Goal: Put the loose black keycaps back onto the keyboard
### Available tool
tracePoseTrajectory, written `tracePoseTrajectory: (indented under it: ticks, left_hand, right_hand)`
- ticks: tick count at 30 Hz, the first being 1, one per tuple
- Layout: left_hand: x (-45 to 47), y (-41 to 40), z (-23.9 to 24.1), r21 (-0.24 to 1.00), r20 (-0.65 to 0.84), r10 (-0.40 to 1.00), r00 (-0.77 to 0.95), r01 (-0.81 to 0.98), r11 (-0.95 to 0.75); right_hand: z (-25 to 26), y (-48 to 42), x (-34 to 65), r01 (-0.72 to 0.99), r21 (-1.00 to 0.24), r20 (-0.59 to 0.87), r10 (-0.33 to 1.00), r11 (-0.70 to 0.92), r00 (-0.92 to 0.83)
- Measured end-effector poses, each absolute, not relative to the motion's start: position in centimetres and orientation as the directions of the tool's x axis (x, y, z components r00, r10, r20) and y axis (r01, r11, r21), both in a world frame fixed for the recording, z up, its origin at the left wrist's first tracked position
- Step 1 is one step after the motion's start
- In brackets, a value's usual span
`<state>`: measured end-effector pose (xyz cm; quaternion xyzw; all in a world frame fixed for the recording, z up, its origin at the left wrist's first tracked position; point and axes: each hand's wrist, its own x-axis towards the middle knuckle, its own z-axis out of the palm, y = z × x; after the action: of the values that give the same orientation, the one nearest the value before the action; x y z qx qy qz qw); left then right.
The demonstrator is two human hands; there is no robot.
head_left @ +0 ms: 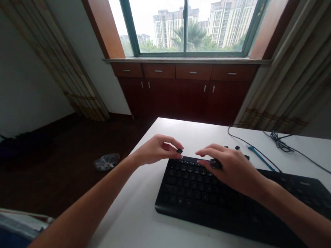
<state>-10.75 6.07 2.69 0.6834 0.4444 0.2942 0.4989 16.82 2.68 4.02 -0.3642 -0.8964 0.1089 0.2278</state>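
A black keyboard (202,206) lies on the white table, with my right forearm across it. My left hand (159,150) is at the keyboard's upper left corner, pinching a small black keycap (180,151) between thumb and fingertips. Over the top rows of keys is my right hand (230,166). Its index finger and thumb are apart, while a small dark object (216,164) sits in the grip behind them; its kind cannot be made out. Beyond the right hand, loose black keycaps (237,147) lie on the table, partly hidden by the fingers.
A thin blue tool (261,158) rests on the white table (136,220) behind the keyboard. Nearby runs a black cable (280,143), partly bundled. A clear plastic bag (106,161) lies on the dark floor to the left. Wooden cabinets (178,98) stand beneath the window.
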Motion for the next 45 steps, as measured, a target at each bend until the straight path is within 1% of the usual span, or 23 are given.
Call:
tracePoseTrajectory:
  ticks: [4, 6, 9, 13, 16, 19, 22, 24, 26, 30, 35, 37, 45]
  left_hand:
    - [-11.3, 3.9, 2.4, 0.987, -0.093, 0.928, 0.361, 0.158, 0.037]
    - [-11.5, 3.2, 2.1, 0.996, -0.075, 0.929, 0.362, 0.063, 0.056]
    - [-11.8, 2.8, 1.6, 0.998, -0.023, 0.942, 0.334, -0.045, 0.041]
    - [-12.5, 2.6, 1.3, 0.998, 0.001, 0.962, 0.274, -0.067, 0.018]
    - [-12.8, 2.4, 1.3, 0.998, 0.021, 0.964, 0.264, -0.06, -0.005]
    - [-12.6, 2.2, 1.0, 0.998, 0.055, 0.965, 0.256, -0.021, -0.051]
    - [-12.1, 2.2, 0.2, 0.964, 0.188, 0.973, 0.135, 0.166, -0.21]
    - [-11.8, 2.4, -0.4, 0.914, 0.273, 0.96, 0.053, 0.296, -0.277]
    - [-11.5, 2.5, -1.0, 0.891, 0.3, 0.953, 0.033, 0.348, -0.292]
    - [-11.0, 2.4, -1.5, 0.859, 0.329, 0.943, 0.059, 0.395, -0.324]
    - [-10.7, 2.1, -1.4, 0.824, 0.363, 0.927, 0.091, 0.432, -0.365]
    - [-10.7, 2.1, -1.5, 0.817, 0.372, 0.923, 0.094, 0.439, -0.374]
    - [-10.9, 2.1, -1.7, 0.801, 0.389, 0.915, 0.11, 0.449, -0.395]
  right_hand:
    - [3.8, 3.4, 13.1, 0.524, -0.345, 0.383, 0.626, 0.779, -0.679]
    - [3.6, 3.8, 11.7, 0.504, -0.338, 0.399, 0.607, 0.794, -0.687]
    - [3.3, 3.9, 10.3, 0.495, -0.326, 0.432, 0.593, 0.805, -0.68]
    - [3.0, 3.9, 9.5, 0.484, -0.324, 0.473, 0.582, 0.813, -0.662]
    - [2.7, 3.8, 9.4, 0.468, -0.324, 0.49, 0.569, 0.822, -0.661]
    - [2.2, 3.5, 9.7, 0.458, -0.351, 0.507, 0.578, 0.816, -0.64]
    - [1.7, 3.2, 10.2, 0.461, -0.386, 0.473, 0.6, 0.799, -0.645]
    - [1.3, 2.9, 10.5, 0.463, -0.37, 0.418, 0.589, 0.805, -0.691]
    - [0.9, 2.7, 10.6, 0.458, -0.32, 0.381, 0.555, 0.829, -0.739]
    - [0.5, 2.4, 10.3, 0.461, -0.212, 0.386, 0.508, 0.861, -0.77]
    - [0.6, 2.4, 10.1, 0.485, -0.165, 0.37, 0.51, 0.859, -0.777]
    - [0.6, 2.3, 10.1, 0.494, -0.17, 0.371, 0.52, 0.852, -0.769]
    - [0.1, 1.7, 10.1, 0.539, -0.258, 0.382, 0.597, 0.802, -0.705]
